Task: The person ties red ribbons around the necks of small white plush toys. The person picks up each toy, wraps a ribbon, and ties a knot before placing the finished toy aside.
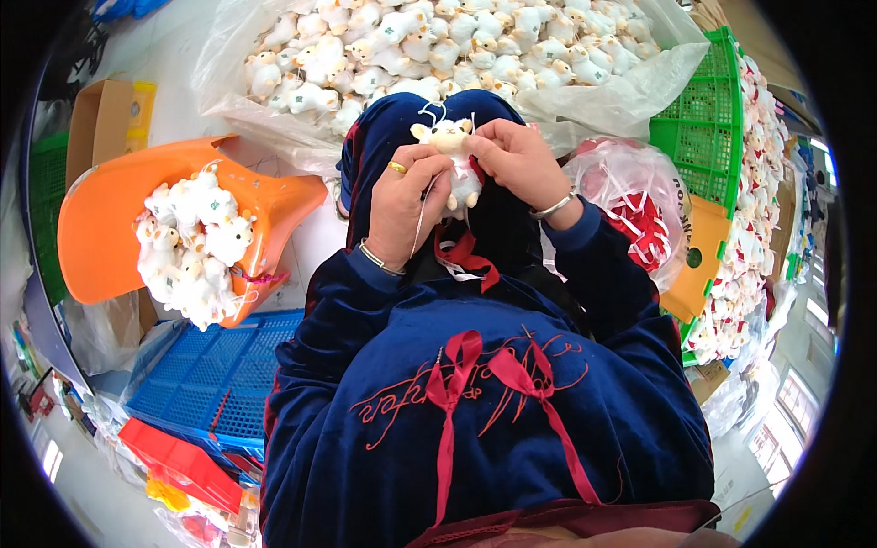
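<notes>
The left hand (408,203) grips a plush toy (463,185); the right hand (525,166) pinches there, its exact hold hidden.

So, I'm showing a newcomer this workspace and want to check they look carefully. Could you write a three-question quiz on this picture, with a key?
1. Multiple choice: what does the person's left hand hold?
a) a cardboard box
b) a small plush animal
c) a blue crate

2. True or false: the pile of white plush toys at the person's left lies on an orange chair.

3. Fill in the blank: the gold ring is worn on the person's ____ hand.

Key
1: b
2: true
3: left
</notes>
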Tool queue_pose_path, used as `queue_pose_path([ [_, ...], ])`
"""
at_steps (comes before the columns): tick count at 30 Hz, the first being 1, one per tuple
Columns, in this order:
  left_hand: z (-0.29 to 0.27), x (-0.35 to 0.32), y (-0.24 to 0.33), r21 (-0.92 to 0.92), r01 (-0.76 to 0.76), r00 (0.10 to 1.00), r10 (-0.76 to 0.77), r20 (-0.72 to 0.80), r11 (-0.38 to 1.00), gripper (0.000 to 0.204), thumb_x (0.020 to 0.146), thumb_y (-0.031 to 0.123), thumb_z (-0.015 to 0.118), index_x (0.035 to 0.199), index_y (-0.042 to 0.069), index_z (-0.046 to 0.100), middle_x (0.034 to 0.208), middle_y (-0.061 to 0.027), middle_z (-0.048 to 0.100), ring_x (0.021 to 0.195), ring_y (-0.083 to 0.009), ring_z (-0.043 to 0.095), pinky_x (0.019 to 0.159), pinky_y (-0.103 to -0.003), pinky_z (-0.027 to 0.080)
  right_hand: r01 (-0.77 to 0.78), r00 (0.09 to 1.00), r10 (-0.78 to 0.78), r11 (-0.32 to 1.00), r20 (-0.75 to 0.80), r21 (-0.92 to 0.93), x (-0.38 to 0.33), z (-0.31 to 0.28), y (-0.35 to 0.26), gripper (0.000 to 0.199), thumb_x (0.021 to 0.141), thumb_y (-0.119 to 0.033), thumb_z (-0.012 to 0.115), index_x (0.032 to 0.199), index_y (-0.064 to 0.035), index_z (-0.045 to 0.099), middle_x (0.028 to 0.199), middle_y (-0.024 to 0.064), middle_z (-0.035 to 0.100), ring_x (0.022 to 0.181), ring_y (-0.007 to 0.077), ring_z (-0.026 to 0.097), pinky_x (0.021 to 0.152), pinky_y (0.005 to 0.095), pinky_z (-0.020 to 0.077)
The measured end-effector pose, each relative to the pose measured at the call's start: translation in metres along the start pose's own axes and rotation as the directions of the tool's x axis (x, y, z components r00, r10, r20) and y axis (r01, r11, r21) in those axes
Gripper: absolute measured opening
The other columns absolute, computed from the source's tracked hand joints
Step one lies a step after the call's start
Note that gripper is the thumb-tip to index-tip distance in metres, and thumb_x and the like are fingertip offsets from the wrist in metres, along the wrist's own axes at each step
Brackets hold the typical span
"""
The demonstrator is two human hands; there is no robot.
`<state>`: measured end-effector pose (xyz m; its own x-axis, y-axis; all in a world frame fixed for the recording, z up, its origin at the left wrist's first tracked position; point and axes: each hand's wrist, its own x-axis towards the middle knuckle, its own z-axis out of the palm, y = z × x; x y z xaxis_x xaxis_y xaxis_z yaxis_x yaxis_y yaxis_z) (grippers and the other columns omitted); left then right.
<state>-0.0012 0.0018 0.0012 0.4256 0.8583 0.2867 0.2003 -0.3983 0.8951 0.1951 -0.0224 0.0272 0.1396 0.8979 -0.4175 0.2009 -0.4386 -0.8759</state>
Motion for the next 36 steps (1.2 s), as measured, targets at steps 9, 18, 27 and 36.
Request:
queue_pose_path([
  [9, 0.000, 0.000, -0.002, 0.008, -0.015, 1.000, 0.015, 0.006, 1.000, 0.022, 0.083, -0.003, 0.073, 0.104, 0.004, 0.068, 0.103, -0.0117, 0.065, 0.088, -0.0296, 0.067, 0.075, -0.035, 0.055, 0.036, 0.994, -0.009, 0.964, -0.107, 0.263, 0.008, -0.007, 0.006, 0.019, 0.100, -0.020, 0.067, 0.087, -0.0059, 0.063, 0.069, -0.0065, 0.054, 0.056, 0.0013, 0.043, 0.049, 0.0206, 0.0323],
  [18, 0.001, -0.004, -0.002, -0.061, 0.039, 0.999, -0.039, -0.010, 0.997, 0.018, 0.085, -0.004, 0.073, 0.100, 0.002, 0.066, 0.105, -0.0109, 0.065, 0.085, -0.0218, 0.067, 0.073, -0.030, 0.054, 0.129, 0.976, -0.049, 0.916, -0.213, 0.380, 0.003, -0.009, -0.001, 0.013, 0.098, -0.013, 0.065, 0.091, -0.0026, 0.063, 0.093, 0.0067, 0.072, 0.078, 0.0080, 0.063, 0.063, 0.0208, 0.0451],
  [27, 0.001, -0.006, -0.005, -0.028, -0.031, 0.998, 0.030, -0.047, 0.999, 0.020, 0.081, -0.004, 0.075, 0.096, 0.004, 0.065, 0.107, -0.0114, 0.064, 0.086, -0.0260, 0.067, 0.074, -0.032, 0.055, -0.009, 0.983, -0.117, 0.745, 0.144, 0.667, -0.004, -0.010, -0.005, 0.008, 0.098, -0.006, 0.062, 0.104, -0.0022, 0.057, 0.086, 0.0028, 0.063, 0.074, 0.0101, 0.058, 0.063, 0.0218, 0.0463],
  [36, 0.001, -0.007, -0.006, -0.025, -0.046, 0.998, 0.044, -0.054, 0.999, 0.022, 0.080, -0.004, 0.076, 0.098, 0.004, 0.066, 0.108, -0.0123, 0.064, 0.089, -0.0276, 0.067, 0.076, -0.033, 0.055, 0.367, 0.928, -0.345, 0.909, 0.141, -0.195, -0.012, 0.001, -0.010, 0.007, 0.091, -0.002, 0.068, 0.094, 0.0004, 0.063, 0.082, 0.0000, 0.057, 0.072, 0.0052, 0.056, 0.063, 0.0214, 0.0470],
])
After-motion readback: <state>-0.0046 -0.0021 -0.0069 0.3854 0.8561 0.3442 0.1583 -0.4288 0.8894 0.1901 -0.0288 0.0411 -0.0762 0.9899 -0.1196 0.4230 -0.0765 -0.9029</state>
